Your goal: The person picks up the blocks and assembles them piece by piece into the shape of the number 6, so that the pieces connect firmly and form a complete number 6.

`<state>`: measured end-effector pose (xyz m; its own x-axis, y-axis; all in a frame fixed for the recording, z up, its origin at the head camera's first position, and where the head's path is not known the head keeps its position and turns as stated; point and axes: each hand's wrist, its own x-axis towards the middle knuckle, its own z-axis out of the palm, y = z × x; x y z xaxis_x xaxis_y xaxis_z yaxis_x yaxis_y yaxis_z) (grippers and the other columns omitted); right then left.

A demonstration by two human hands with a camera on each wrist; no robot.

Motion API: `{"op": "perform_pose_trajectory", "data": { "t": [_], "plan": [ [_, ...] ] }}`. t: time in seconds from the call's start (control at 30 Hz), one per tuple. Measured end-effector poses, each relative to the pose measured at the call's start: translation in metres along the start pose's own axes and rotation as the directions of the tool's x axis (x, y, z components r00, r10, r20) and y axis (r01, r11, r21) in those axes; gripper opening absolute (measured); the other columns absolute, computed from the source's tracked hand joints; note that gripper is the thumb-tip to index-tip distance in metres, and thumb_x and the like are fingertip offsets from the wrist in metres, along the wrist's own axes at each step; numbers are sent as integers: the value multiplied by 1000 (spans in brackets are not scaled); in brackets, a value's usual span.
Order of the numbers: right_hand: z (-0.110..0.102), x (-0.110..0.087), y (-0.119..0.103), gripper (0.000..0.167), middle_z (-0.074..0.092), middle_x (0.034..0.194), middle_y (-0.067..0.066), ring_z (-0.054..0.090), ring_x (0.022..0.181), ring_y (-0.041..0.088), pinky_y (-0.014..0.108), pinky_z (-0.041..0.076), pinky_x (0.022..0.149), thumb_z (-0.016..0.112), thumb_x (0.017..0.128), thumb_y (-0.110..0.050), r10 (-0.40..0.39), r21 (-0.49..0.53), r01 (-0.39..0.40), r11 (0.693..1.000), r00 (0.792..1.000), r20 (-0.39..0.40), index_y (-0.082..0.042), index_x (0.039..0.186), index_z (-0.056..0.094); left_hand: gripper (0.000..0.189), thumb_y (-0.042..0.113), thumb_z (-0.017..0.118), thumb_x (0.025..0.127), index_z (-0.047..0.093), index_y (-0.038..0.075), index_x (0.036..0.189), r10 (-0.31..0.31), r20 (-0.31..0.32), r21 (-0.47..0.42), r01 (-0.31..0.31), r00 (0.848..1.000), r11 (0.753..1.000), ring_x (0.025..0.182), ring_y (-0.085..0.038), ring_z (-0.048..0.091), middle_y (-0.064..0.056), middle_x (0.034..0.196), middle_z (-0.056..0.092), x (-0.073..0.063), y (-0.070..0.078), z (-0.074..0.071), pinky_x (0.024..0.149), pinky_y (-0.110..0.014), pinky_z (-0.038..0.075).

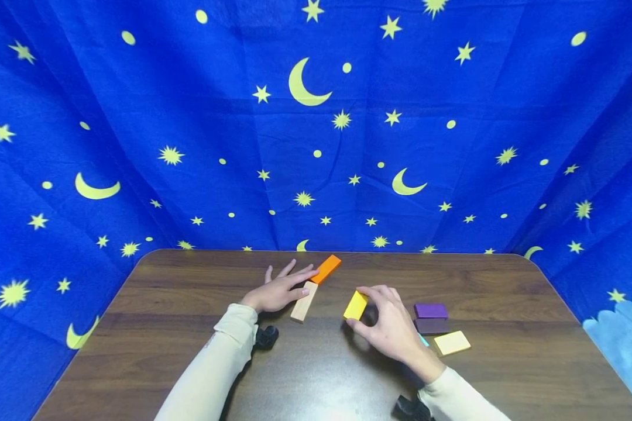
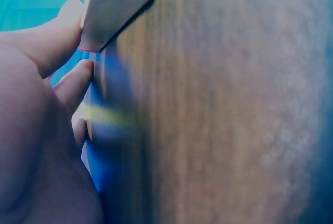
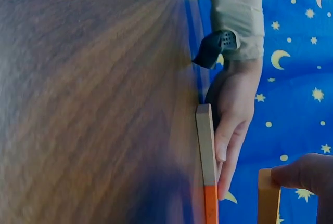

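Note:
My left hand (image 1: 279, 292) lies with its fingers spread and straight at two blocks placed end to end. Its thumb touches the plain wooden block (image 1: 304, 302), and the index finger reaches the near end of the orange block (image 1: 327, 269). To the right, my right hand (image 1: 392, 324) pinches a yellow block (image 1: 355, 305) between thumb and fingers. The right wrist view shows part of that yellow block at the lower right, apart from the joined pair. In the left wrist view the wooden block (image 2: 117, 11) appears beside the thumb.
Right of my right hand are a purple block (image 1: 430, 311) and a pale yellow block (image 1: 452, 343). A light blue piece (image 1: 423, 340) is mostly hidden behind the right wrist. A blue curtain (image 1: 368, 146) hangs behind the far edge of the brown table (image 1: 179, 310).

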<state>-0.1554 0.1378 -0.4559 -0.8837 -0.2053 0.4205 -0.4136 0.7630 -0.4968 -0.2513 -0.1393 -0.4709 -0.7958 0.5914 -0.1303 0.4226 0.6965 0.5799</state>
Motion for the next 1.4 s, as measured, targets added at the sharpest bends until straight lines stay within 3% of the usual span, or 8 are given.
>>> {"op": "perform_pose_trajectory", "data": {
  "t": [0.97,1.4],
  "plan": [
    [30,-6,-26,62,65,113,-1,56,112,17,40,49,94,88,70,-34,-66,54,60,997,991,120,-7,123,69,53,42,45,107,36,30,157,6,-13,20,-6,1000,1000,154,-34,1,3,165,25,0,-3,1,110,-71,-14],
    [37,-3,-36,62,65,115,-1,55,111,16,40,50,93,87,72,-37,-103,79,88,993,972,211,-10,125,68,52,40,45,107,37,30,157,12,-13,18,-12,1000,1000,154,-36,2,3,165,25,1,-2,1,109,-72,-14]
  ]
}}
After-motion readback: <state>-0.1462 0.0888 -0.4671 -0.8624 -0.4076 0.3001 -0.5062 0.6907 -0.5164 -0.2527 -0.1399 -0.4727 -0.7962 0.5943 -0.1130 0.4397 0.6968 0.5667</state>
